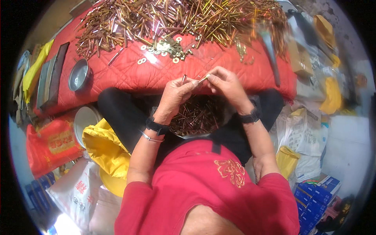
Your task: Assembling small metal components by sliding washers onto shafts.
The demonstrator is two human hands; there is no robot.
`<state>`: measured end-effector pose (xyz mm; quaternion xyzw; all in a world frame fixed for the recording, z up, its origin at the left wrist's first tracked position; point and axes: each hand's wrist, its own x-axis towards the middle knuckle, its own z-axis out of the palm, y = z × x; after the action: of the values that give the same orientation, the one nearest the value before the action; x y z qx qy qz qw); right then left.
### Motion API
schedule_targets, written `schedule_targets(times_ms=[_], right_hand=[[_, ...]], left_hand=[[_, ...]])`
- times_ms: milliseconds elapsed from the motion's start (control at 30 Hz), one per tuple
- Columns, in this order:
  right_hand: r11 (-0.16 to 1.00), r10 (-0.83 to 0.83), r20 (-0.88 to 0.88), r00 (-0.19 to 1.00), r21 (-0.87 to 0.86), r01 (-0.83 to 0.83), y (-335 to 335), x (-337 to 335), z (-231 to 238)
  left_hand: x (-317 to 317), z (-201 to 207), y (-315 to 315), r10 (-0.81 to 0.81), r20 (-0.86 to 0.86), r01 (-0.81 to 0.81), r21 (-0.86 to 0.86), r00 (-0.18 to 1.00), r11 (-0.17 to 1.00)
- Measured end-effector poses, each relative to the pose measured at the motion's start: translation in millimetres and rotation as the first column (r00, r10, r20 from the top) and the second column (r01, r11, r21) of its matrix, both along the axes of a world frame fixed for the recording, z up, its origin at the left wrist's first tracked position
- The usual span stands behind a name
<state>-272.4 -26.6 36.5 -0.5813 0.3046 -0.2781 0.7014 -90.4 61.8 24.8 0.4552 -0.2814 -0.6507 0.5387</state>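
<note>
My left hand (178, 94) and my right hand (227, 84) meet over the near edge of the red quilted cloth (129, 66). Both are closed, fingertips almost touching. A thin golden-brown bolt (203, 79) runs between them, pinched by the right thumb and fingers, with its other end at the left fingertips. Out of the left fist pokes the end of another reddish metal bolt (184, 77). Below my hands, between my legs, a container holds many similar bolts (197, 115). Flat brass-coloured washers (176, 60) and small nuts (189, 51) lie just beyond on the cloth.
A big heap of long copper and gold bolts (188, 19) covers the far side. A grey metal bowl (80, 75) sits at left; a bluish-grey long tool (270, 58) lies at right. Yellow bags (109, 145), white sacks (76, 192) and blue boxes (313, 199) surround me.
</note>
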Motion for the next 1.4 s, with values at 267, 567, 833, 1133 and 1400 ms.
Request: schedule_targets(times_ms=[267,567,833,1133,1400], right_hand=[[0.998,0.039,-0.075,0.996,-0.047,-0.042,1.3,-6.5,-0.7],[0.919,-0.004,0.042,0.999,-0.394,0.020,6.6,-4.1,1.5],[0.927,-0.023,-0.050,0.999,-0.374,0.003,7.4,-2.6,2.3],[0.722,0.079,-0.078,0.994,-0.683,-0.111,12.1,-3.2,14.3],[0.953,-0.049,-0.146,0.988,-0.303,0.002,16.9,-2.5,6.4]], left_hand=[[-5.4,-4.7,1.9,-0.039,0.100,0.035,0.036,0.994,0.999],[2.3,-14.5,1.3,-0.187,-0.415,0.239,0.077,0.890,0.968],[4.3,-12.8,3.7,-0.177,-0.330,0.211,0.070,0.927,0.975],[13.3,-20.2,9.2,-0.293,-0.487,0.353,0.034,0.823,0.935],[-0.4,-8.7,10.8,-0.083,0.047,0.081,0.041,0.995,0.996]])
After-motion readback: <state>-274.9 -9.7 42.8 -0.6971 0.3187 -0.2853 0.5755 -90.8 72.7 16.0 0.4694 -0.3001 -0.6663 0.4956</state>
